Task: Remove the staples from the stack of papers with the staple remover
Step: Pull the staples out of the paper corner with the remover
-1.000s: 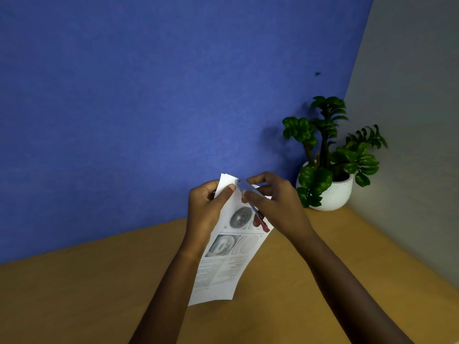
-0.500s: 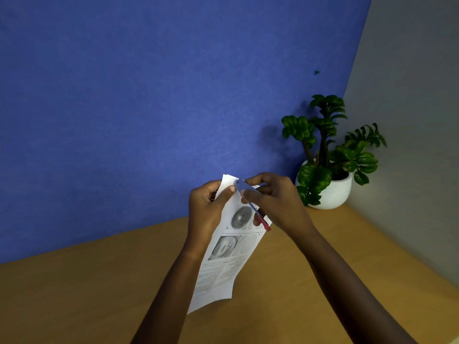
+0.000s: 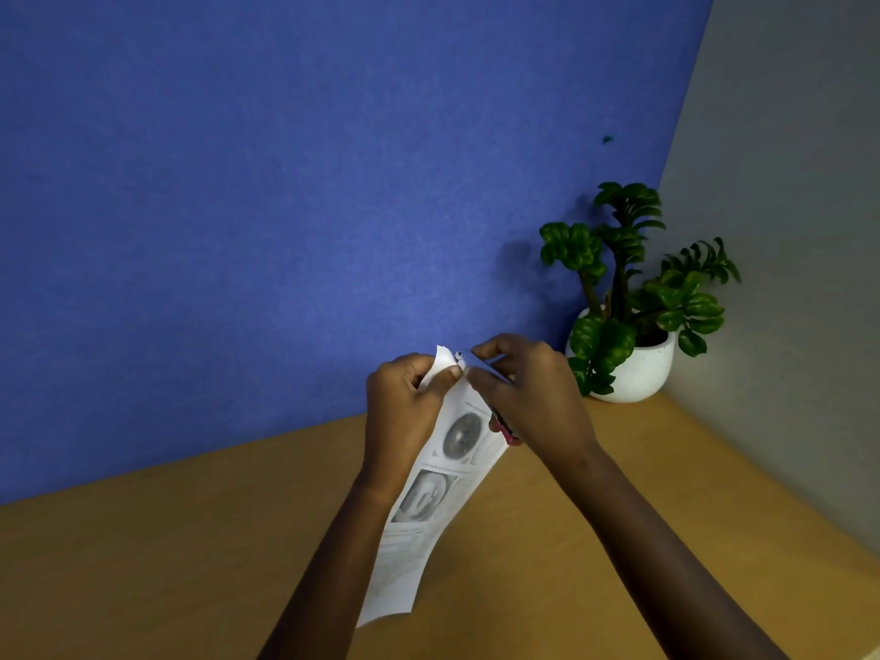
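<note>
Two hands hold the stack of papers point(image 3: 431, 502) in the air above the worktop point(image 3: 143, 564), its top corner pinched and bent back by the left hand point(image 3: 405, 402), thumb closed on the sheets. The right hand point(image 3: 528, 393) is clamped on the staple remover point(image 3: 505, 428), a slim tool with a pink-red end showing below the palm and a metal tip at that corner. The step in hand looks like prying a staple out; no staple itself can be made out. Next, judging by this, the tip must slide under the staple and lever gently, since the thin, limp printed sheets could tear. Beyond stand a matte blue wall point(image 3: 285, 183) and a potted plant point(image 3: 628, 326) with glossy leaves in a round white pot.
</note>
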`<state>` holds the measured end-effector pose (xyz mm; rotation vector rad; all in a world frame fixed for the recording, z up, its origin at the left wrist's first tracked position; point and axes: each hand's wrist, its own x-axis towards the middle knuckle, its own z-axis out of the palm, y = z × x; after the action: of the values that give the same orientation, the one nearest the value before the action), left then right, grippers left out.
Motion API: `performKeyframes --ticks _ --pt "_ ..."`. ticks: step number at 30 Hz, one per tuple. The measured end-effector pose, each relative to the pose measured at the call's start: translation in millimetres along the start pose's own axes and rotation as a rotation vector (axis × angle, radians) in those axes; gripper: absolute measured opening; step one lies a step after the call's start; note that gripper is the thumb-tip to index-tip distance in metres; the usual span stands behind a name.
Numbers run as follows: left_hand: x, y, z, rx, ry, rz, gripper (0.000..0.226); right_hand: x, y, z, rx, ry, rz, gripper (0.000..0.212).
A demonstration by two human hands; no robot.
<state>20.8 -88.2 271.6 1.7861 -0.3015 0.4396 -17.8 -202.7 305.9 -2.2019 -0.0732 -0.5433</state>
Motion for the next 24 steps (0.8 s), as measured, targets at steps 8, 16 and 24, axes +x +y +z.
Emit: performKeyframes --ticks 8,16,24 --pt "2 -1 0 -0.038 -0.048 -0.050 0.028 7 11 -4 0.152 -0.048 0.040 0.017" --pt "0 -1 0 0.027 -0.076 0.026 0.018 5 12 -4 0.128 -0.029 0.039 0.005" --pt "-6 -2 1 0.091 -0.067 0.096 0.034 4 13 0 -0.132 -0.023 -0.119 0.019"
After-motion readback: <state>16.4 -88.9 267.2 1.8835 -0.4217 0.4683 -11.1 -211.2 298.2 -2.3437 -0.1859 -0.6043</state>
